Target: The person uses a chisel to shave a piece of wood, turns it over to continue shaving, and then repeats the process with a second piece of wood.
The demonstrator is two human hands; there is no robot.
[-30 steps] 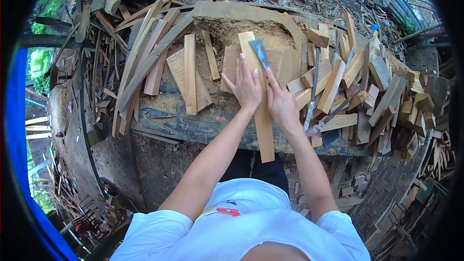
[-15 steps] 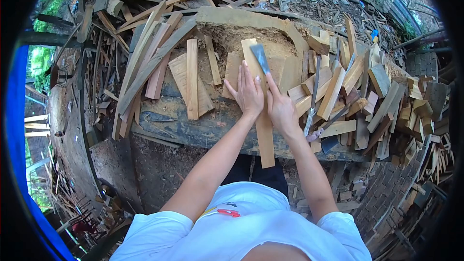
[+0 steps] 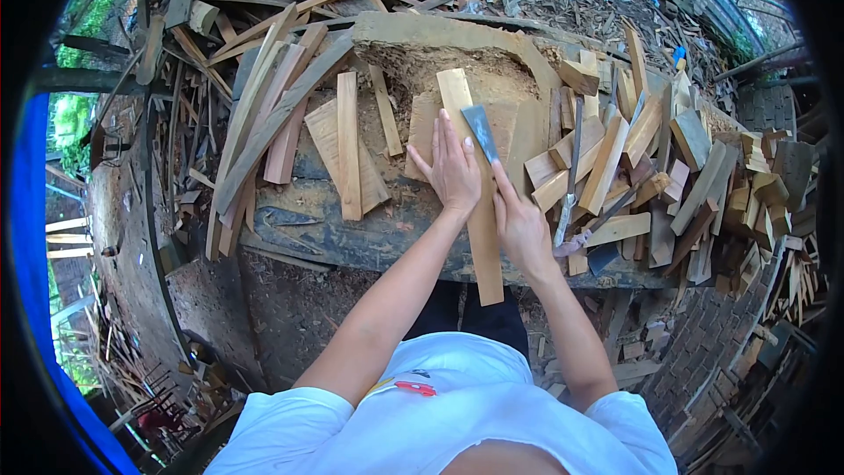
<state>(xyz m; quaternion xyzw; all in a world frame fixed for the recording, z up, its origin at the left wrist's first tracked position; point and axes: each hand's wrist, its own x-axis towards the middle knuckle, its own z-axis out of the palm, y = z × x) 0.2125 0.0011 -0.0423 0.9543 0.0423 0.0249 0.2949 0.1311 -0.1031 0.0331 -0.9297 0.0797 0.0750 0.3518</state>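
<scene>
A long, pale wooden strip (image 3: 485, 246) lies lengthwise in front of me, its near end jutting past the bench edge. Pressed flat against its left side, my left hand (image 3: 454, 169) has its fingers spread. My right hand (image 3: 521, 227) is wrapped round the handle of a flat metal blade (image 3: 480, 130), index finger stretched along it. The blade rests beside and partly over the strip's right edge. Under the strip's upper half sits a wooden block (image 3: 424, 127). The handle is mostly hidden in my palm.
The worn bench (image 3: 352, 242) has a thick raised board (image 3: 440, 31) at its back. Left of my hands lie a narrow strip (image 3: 348, 145) and a wide board (image 3: 374, 178). A saw-like tool (image 3: 573, 163) and heaped offcuts (image 3: 694, 185) are on the right.
My right hand has moved slightly right and toward me, and the blade with it. My left hand stays on the strip, which has barely shifted.
</scene>
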